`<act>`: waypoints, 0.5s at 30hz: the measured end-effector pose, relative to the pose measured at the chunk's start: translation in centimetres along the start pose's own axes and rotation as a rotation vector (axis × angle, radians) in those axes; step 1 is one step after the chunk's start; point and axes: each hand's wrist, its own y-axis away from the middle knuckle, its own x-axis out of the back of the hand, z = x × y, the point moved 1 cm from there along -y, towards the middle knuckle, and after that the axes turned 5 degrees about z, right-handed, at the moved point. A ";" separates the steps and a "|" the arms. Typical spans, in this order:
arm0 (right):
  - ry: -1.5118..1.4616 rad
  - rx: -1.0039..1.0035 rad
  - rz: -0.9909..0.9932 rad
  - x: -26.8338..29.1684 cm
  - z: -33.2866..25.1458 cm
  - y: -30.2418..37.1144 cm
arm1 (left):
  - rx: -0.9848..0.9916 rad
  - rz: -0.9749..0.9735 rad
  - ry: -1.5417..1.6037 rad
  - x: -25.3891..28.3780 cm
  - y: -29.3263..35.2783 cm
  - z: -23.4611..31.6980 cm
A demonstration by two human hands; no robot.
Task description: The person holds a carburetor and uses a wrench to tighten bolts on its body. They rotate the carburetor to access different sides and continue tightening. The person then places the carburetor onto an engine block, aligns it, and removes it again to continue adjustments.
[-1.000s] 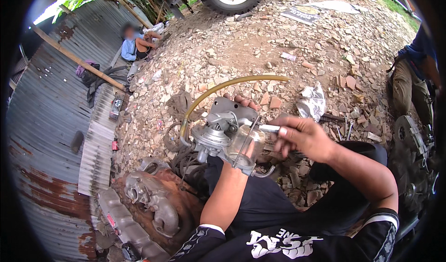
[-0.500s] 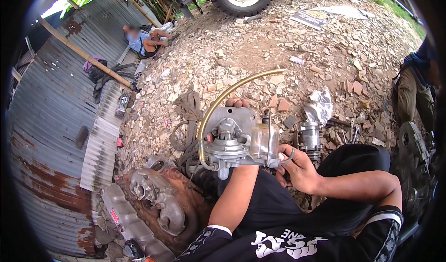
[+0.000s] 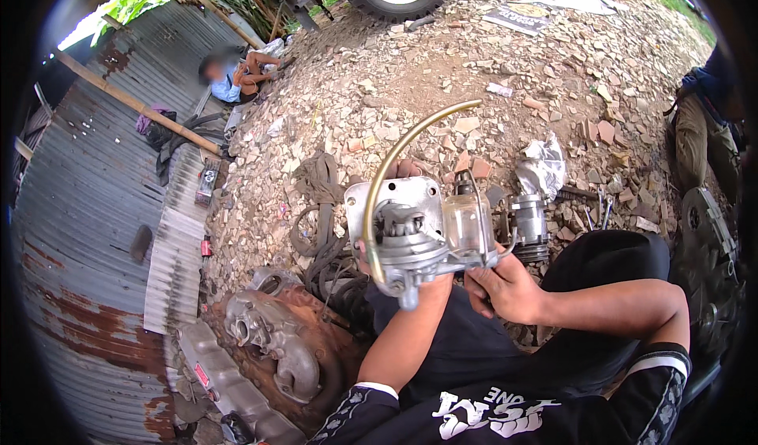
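A grey metal fuel pump (image 3: 407, 247) with a clear sediment bowl (image 3: 467, 228) is held up in front of me. My left hand (image 3: 404, 168) grips it from behind; its fingertips curl over the upper edge of the flat mounting plate (image 3: 359, 202), while the palm is hidden. A yellowish hose (image 3: 387, 165) arcs up from the pump's lower left. Beside the bowl's base, the closed fingers of my right hand (image 3: 505, 289) take hold of the pump's right end, below a thin curved metal wire (image 3: 512, 245).
An engine block (image 3: 292, 342) and a grey cover (image 3: 233, 378) lie at lower left. A metal cylinder (image 3: 529, 220) stands right of the bowl near crumpled silver wrapping (image 3: 542, 167). Straps (image 3: 320, 180) lie on the rubble. One person (image 3: 233, 82) sits by the corrugated wall (image 3: 79, 208); another (image 3: 699, 137) is at right.
The pump has turned and tilted, its hose end coming forward and right. My right fingers have shifted from the curved wire to below it.
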 end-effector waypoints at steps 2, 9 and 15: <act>-0.012 -0.045 -0.029 0.2 -0.3 0.3 | -0.015 -0.038 -0.029 -0.2 -0.3 0.1; 0.812 0.263 0.135 5.0 -9.6 -1.6 | 0.158 -0.107 -0.069 -0.4 -0.4 -0.1; 0.570 0.287 0.144 6.5 -10.7 0.0 | 0.309 -0.111 -0.082 -2.2 0.9 -2.1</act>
